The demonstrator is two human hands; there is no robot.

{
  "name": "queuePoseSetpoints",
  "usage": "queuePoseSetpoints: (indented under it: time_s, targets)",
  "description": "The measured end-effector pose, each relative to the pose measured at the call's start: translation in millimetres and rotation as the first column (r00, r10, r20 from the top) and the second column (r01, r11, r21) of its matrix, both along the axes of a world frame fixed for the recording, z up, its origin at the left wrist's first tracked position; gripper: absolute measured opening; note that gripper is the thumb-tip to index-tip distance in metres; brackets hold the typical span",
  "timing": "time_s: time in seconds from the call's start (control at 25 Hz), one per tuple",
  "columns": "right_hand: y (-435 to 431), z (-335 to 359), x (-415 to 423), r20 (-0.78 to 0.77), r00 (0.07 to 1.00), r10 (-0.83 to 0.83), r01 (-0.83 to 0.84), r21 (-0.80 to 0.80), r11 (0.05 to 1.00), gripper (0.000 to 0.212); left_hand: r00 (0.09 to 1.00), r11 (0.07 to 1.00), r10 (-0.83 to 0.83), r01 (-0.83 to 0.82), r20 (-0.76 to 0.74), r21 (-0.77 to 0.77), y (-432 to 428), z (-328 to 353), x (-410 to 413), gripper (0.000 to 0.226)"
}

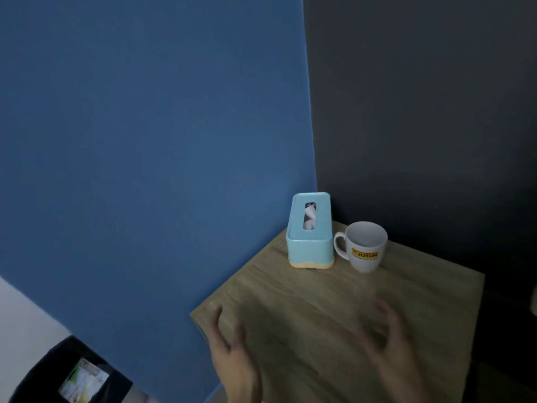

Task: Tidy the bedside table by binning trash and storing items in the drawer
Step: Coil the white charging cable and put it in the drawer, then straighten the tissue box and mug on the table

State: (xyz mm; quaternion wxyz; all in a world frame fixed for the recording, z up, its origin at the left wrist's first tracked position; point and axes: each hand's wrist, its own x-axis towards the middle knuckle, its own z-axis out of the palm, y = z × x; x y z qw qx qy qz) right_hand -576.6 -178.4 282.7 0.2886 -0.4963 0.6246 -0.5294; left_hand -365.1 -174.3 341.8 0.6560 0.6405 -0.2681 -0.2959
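Wooden bedside table [334, 309] under two blurred, spread hands, left hand [235, 365] and right hand [389, 341], holding nothing.

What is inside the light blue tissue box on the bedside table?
Through the top slot of the tissue box, white tissue shows. How much is left cannot be seen, because the box walls cover the rest.

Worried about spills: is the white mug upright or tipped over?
Upright. The white mug stands on its base on the bedside table, its open mouth facing up, beside the tissue box.
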Motion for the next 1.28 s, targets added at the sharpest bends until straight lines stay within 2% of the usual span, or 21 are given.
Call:
queuePoseSetpoints:
  time_s: [0.08, 0.12, 0.24, 0.44, 0.56, 0.76, 0.96, 1.08, 1.28]
  targets:
    - [-42.6, 8.8, -17.2, 0.095, 0.993, -0.068, 0.052, 0.164, 0.985, 0.086, 0.974, 0.985, -0.173, 0.174, 0.15, 0.001, -20.0, 10.2, -10.7, 0.051]
    - [-64.8, 12.2, -24.8, 0.107, 0.989, -0.101, 0.079, 0.192, 0.978, 0.095, 0.94, 0.96, -0.275, 0.279, 0.199, 0.01, -33.0, 16.3, -15.6, 0.053]
    - [-114.0, 9.8, -31.1, 0.079, 0.991, -0.108, 0.096, 0.132, 0.986, 0.108, 0.813, 0.872, -0.485, 0.477, 0.322, 0.11, -76.2, 20.1, -29.1, 0.064]
    - [-155.0, 2.6, -36.8, 0.033, 0.993, -0.117, 0.115, 0.054, 0.992, 0.09, 0.568, 0.774, -0.613, 0.571, 0.549, 0.273, -140.9, 3.2, -45.3, 0.07]
    - [-168.1, -3.7, -46.8, 0.035, 0.98, -0.194, 0.193, 0.029, 0.981, 0.09, 0.446, 0.745, -0.637, 0.564, 0.628, 0.355, -165.2, -11.2, -51.6, 0.067]
    - [-177.2, -1.0, -52.6, 0.039, 0.965, -0.261, 0.259, 0.04, 0.965, 0.096, 0.365, 0.827, -0.515, 0.447, 0.776, 0.34, -179.9, -22.4, -57.7, 0.055]
    - [-174.7, 0.1, -52.4, 0.064, 0.964, -0.259, 0.256, 0.04, 0.966, 0.095, 0.263, 0.821, -0.514, 0.427, 0.816, 0.379, -188.2, -20.5, -70.7, 0.054]
    - [-175.0, -1.5, -53.8, 0.073, 0.957, -0.279, 0.277, 0.039, 0.96, 0.096, 0.247, 0.813, -0.543, 0.396, 0.803, 0.428, -196.6, -16.0, -87.8, 0.056]
    - [-176.5, -4.1, -55.1, 0.106, 0.923, -0.371, 0.368, 0.043, 0.929, 0.096, 0.283, 0.787, -0.59, 0.41, 0.756, 0.461, -203.7, -10.4, -119.9, 0.064]
